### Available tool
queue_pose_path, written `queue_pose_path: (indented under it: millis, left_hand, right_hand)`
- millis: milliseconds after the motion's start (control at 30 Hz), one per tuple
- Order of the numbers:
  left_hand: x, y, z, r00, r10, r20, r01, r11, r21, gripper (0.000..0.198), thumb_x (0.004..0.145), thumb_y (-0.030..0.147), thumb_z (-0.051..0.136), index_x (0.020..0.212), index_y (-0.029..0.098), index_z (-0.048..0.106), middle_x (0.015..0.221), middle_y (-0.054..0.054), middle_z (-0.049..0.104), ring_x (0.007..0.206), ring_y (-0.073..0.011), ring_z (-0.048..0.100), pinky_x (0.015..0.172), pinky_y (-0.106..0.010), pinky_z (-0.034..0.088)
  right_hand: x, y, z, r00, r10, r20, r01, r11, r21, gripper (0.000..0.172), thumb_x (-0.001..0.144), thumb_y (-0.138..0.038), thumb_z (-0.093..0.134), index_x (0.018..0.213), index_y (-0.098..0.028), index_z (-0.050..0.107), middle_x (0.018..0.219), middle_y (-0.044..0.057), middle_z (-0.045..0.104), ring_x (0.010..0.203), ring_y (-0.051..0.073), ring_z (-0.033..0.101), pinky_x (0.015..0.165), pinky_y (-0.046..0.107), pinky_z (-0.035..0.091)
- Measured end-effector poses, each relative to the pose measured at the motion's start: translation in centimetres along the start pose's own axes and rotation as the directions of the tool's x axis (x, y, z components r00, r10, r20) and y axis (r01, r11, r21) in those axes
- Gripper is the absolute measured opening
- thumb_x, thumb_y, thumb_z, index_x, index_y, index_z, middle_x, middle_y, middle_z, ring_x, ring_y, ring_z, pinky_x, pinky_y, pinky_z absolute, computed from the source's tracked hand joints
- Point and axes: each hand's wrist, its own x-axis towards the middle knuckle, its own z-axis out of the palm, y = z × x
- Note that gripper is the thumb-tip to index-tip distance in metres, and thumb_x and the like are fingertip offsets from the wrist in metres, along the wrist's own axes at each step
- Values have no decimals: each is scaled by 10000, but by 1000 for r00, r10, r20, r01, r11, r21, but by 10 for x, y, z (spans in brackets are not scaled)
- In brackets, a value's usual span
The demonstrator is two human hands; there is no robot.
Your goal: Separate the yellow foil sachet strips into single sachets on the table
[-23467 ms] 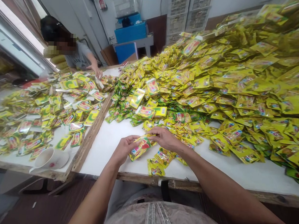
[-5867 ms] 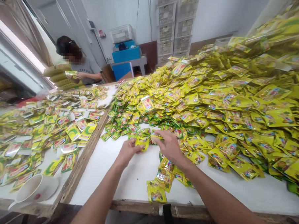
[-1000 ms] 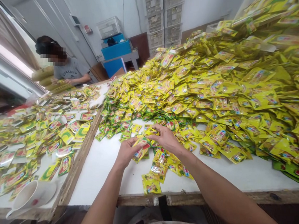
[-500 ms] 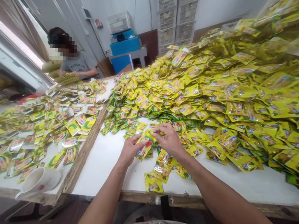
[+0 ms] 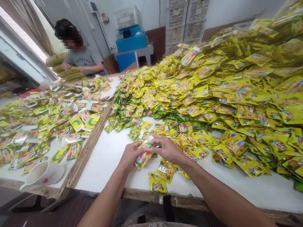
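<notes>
Above the white table [image 5: 106, 158], my left hand [image 5: 130, 155] pinches the left side of a yellow-green packet with red fruit print [image 5: 142, 159]. My right hand [image 5: 166, 148] grips the same packet at its upper right, thumb and fingers closed on it. A white flap or card end shows at the packet's top between my hands. Two yellow pineapple-print packets [image 5: 157, 182] lie just below my hands near the table's front edge. Behind my hands, small green and yellow packets [image 5: 135, 122] are spread on the table.
A large heap of yellow packets [image 5: 217, 89] fills the right and back. Left of a wooden strip [image 5: 94, 137] are more packets [image 5: 48, 122] and a white mug [image 5: 42, 173]. A person in a grey shirt [image 5: 85, 60] sits at the far left, hands on packets.
My right hand's fingers have closed in over the packet's top, where a white flap now shows. The packet is turned more upright. The whole view has shifted slightly.
</notes>
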Motion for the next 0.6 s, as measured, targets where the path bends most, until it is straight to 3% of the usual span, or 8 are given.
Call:
queue_pose_path:
  millis: [167, 267, 433, 533, 600]
  left_hand:
    - [-4, 8, 7, 992, 126, 21, -127, 991, 39, 519, 611, 350, 782, 1072, 162, 635, 933, -61, 711, 789, -187, 653, 704, -274, 499]
    - [-6, 6, 11, 984, 157, 82, -168, 975, 147, 424, 618, 330, 781, 976, 148, 644, 875, -44, 696, 743, -161, 632, 671, -250, 487]
    - [-14, -5, 11, 995, 52, 83, -61, 991, 117, 331, 650, 371, 751, 865, 153, 624, 686, -7, 658, 594, -156, 623, 575, -263, 489]
    - [-21, -10, 9, 995, -8, 97, -6, 990, 144, 331, 631, 381, 757, 833, 153, 627, 687, -15, 661, 578, -168, 625, 579, -287, 500]
    - [-23, -9, 5, 991, -34, 130, 9, 981, 194, 326, 627, 385, 753, 825, 153, 638, 692, -21, 669, 576, -163, 618, 584, -284, 492]
  right_hand:
    - [6, 10, 2, 963, 79, -257, -71, 997, 41, 177, 696, -393, 690, 666, -219, 706, 906, 58, 661, 1067, 245, 558, 925, 387, 409]
    - [8, 11, 1, 955, 53, -292, -58, 998, -11, 154, 679, -368, 702, 668, -215, 692, 844, 46, 638, 951, 220, 577, 871, 369, 433]
    - [3, 2, 1, 991, -56, -122, 39, 990, -137, 147, 763, -308, 622, 664, -199, 625, 760, 23, 631, 834, 181, 582, 793, 335, 435]
    - [0, -1, 3, 1000, -13, -18, 9, 986, -165, 78, 775, -227, 582, 707, -199, 608, 669, -8, 625, 806, 173, 590, 796, 329, 420]
    - [-2, -2, 4, 995, 56, 77, -49, 995, -86, 87, 789, -210, 543, 843, -205, 611, 625, -28, 620, 698, 155, 595, 708, 294, 438]
